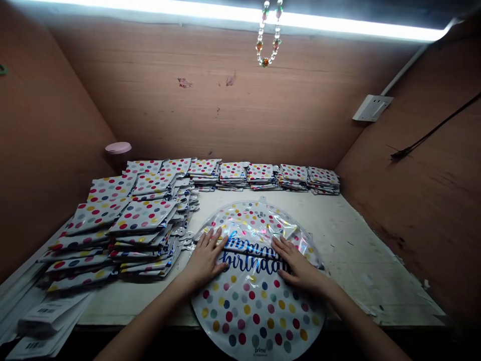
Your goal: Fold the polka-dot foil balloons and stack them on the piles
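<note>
L hand (pixel 205 255) & R hand (pixel 298 263) lie flat, fingers spread, not gripping, on round foil balloon (pixel 255 313): light, slippery, limp; best taken at rim.

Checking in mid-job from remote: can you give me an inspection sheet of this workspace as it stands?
surface: worn white-topped workbench, scuffed and flecked, between brown panel walls
job's things: round foil balloon with coloured dots and blue "birthday" lettering, lying flat, crinkled at its far half; stacks of folded dotted foil balloons at left and along the back
clutter: barcode-labelled sheets at the front left corner; pink round object at back left
grippers: left hand and right hand both flat on the balloon, fingers spread, no grip closed
cables: dark cable along the right wall
surroundings: strip light, hanging bead string, wall socket
</note>
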Demonstrator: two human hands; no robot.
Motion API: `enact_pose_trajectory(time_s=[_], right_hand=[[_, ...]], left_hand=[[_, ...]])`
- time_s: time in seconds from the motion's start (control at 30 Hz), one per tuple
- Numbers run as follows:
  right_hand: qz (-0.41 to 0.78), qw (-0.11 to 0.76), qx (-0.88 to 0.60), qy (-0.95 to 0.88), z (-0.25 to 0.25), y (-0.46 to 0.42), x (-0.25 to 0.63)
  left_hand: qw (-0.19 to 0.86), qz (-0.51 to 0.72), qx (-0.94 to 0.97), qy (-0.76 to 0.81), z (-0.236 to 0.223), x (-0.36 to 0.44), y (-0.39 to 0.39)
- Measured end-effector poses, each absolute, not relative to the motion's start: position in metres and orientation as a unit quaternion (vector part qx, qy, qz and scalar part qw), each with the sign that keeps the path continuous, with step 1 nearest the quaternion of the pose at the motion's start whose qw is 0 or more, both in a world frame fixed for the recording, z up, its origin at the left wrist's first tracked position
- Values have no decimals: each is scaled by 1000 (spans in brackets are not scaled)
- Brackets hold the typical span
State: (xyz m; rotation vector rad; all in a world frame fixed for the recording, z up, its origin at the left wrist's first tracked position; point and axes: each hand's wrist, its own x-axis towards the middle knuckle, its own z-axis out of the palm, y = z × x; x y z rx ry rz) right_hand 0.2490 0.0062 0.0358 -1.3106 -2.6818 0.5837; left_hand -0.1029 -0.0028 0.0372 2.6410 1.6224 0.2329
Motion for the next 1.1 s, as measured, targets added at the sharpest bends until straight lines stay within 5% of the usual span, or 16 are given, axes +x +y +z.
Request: enact_pose_trajectory(time_s=[0.17,0.33,0.57,0.93,1.1], right_hand=[[165,111,-421,-885,16,-1,262],[90,157,-413,-892,7,2,269],[21,159,-457,-875,-17,-1,325],[-46,182,-430,-883,-11,-4,340],[-49,198,-428,-881,-19,-4,343]], left_hand=[[-18,59,779,624,39,-110,-24],[-3,84,856,510,39,-114,-11],[-62,53,835,544,21,-129,-22],[-138,45,758,636,66,-157,-15],[2,119,749,652,60,-138,-22]])
